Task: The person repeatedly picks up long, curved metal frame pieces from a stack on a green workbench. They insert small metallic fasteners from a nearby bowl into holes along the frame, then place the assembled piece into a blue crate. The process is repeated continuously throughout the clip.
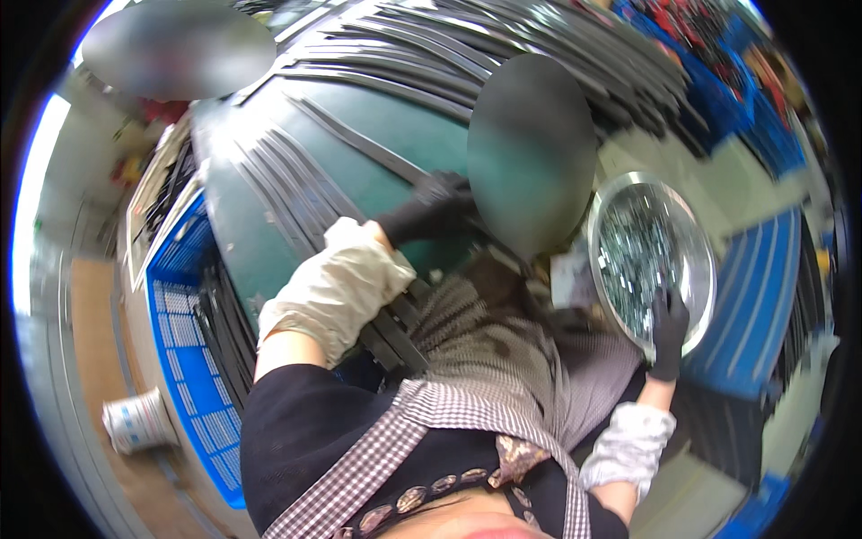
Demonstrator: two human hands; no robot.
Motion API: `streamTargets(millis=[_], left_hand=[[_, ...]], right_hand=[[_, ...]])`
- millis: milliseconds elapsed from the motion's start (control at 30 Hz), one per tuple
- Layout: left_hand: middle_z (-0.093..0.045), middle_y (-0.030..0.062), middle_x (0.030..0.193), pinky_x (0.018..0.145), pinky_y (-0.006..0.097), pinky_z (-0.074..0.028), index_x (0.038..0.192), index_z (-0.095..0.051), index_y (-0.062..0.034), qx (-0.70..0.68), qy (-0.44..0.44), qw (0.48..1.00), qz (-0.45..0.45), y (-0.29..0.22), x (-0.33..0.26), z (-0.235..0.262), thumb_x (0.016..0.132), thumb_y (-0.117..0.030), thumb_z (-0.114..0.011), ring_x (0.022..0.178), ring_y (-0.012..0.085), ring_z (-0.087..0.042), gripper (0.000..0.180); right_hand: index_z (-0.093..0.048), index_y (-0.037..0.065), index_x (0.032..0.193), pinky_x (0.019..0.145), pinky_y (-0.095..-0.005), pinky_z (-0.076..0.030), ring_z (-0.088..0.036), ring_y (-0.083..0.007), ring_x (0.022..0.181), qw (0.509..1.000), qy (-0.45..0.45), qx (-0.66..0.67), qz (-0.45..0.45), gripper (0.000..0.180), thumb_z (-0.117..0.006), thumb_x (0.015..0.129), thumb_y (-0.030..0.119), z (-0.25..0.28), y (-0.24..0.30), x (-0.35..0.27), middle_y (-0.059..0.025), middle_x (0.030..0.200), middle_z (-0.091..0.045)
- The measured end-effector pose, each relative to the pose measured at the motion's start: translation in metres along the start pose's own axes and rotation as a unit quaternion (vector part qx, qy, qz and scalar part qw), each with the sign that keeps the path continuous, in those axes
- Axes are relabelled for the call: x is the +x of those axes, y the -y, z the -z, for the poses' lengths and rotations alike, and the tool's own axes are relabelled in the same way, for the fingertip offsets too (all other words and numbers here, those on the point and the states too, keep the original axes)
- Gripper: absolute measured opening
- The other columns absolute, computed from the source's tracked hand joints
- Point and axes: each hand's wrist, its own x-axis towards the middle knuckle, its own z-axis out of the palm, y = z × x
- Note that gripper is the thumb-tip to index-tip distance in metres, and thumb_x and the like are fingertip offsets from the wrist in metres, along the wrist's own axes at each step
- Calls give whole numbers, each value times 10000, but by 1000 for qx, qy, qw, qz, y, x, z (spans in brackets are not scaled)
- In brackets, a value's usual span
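Our left hand is at the near end of a lone dark strip on the green bench, while our right hand is among small shiny pieces in the metal bowl past the right edge (whether either hand's fingers grip, we cannot tell). We seem partway through: a row of strips lies toward the left edge, a thicker pile along the far edge, plenty of pieces left.

Black strip and bowl of shiny pieces
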Motion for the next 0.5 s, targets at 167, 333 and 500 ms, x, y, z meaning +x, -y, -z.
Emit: streamTargets(millis=[167,333,500], left_hand=[[-647,95,907,932,427,-449,919,-647,-94,-29,-14,999,25,-4,-7,3,736,-210,-770,930,341,-623,248],[-698,82,998,981,412,-429,922,-641,-82,-74,22,996,44,-13,-18,4,748,-160,-759,929,304,-639,224],[-711,65,999,1005,417,-432,892,-646,-68,-209,29,977,19,-17,-23,7,794,-125,-726,938,279,-671,139]], right_hand=[[-635,33,1026,636,-227,-409,-506,-51,710,954,-24,288,-81,121,-662,912,63,-4,36,-31,-1,866,-636],[-661,52,1031,635,-191,-384,-497,-26,706,918,-27,396,-26,93,-635,942,60,-14,45,-55,12,931,-687],[-648,-12,1065,618,-206,-454,-552,-64,692,884,8,468,-13,143,-633,924,-12,-35,78,-74,-43,914,-686]])
